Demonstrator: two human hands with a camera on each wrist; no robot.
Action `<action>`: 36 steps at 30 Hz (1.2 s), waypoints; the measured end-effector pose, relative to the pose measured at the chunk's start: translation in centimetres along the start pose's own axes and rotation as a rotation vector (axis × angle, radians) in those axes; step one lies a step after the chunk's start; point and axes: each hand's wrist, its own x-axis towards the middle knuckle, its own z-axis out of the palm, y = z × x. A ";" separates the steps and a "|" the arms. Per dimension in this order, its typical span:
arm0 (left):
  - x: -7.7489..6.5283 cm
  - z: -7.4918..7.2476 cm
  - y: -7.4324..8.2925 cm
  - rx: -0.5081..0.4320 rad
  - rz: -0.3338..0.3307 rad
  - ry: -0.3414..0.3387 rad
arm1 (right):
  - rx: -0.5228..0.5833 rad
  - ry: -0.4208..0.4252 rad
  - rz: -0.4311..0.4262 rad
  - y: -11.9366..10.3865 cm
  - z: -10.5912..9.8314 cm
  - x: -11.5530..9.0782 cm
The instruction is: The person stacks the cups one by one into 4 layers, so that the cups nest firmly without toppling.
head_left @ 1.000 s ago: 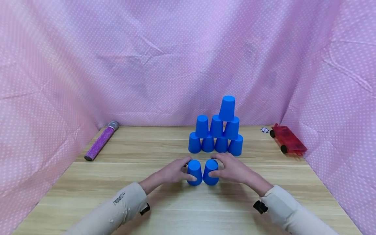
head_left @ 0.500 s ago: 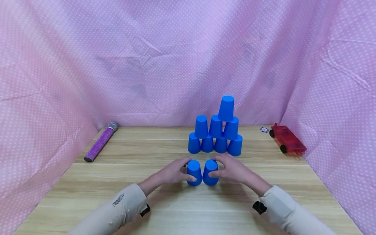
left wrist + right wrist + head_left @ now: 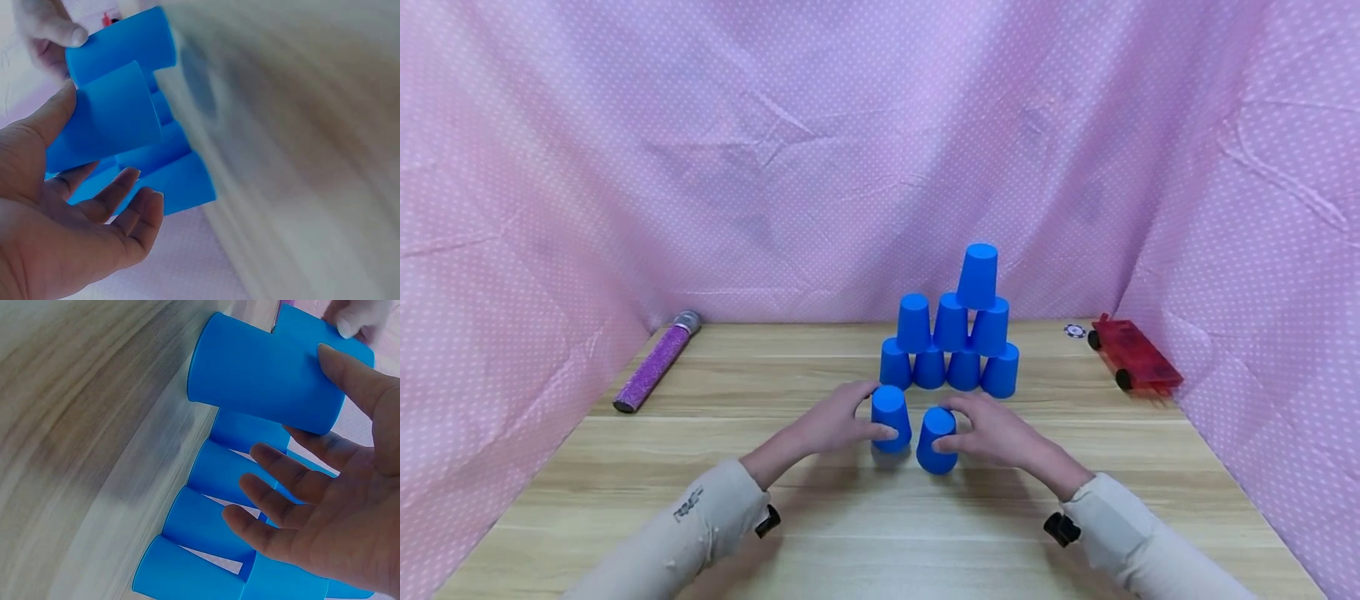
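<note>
My left hand (image 3: 842, 421) pinches an upside-down blue plastic cup (image 3: 890, 421) between thumb and fingers. A shadow shows under this cup, which is raised a little off the wooden table. To its right, my right hand (image 3: 1000, 432) pinches a second upside-down blue cup (image 3: 937, 425), which stands lower and nearer me. In the right wrist view its rim (image 3: 199, 359) sits close to the tabletop, the lower fingers spread loosely. Just behind both hands rises a pyramid of upturned blue cups (image 3: 951, 325): several in the bottom row, three above, and one top cup (image 3: 978, 275) right of centre.
A purple glittery microphone (image 3: 655, 367) lies at the table's left edge. On the right are a red toy car (image 3: 1135, 354) and a poker chip (image 3: 1075, 331). Pink dotted cloth (image 3: 850, 167) hangs around the back and sides of the wooden table (image 3: 880, 533).
My left hand has lifted its cup and moved it slightly back and left, widening the gap between the two cups. The right hand and its cup stay put, as does the pyramid.
</note>
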 end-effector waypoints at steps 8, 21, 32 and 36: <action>0.8 -2.8 1.7 0.023 0.022 0.117 | -0.002 -0.003 0.012 0.1 -0.1 0.1; 2.9 -7.9 5.3 0.112 0.131 0.259 | 0.007 -0.002 0.024 0.1 0.1 0.1; 5.3 -9.4 7.8 0.175 0.108 0.282 | -0.009 -0.002 0.043 -0.1 0.2 0.2; 6.2 -9.8 8.5 0.179 0.102 0.278 | -0.015 -0.007 0.053 -0.1 0.1 0.2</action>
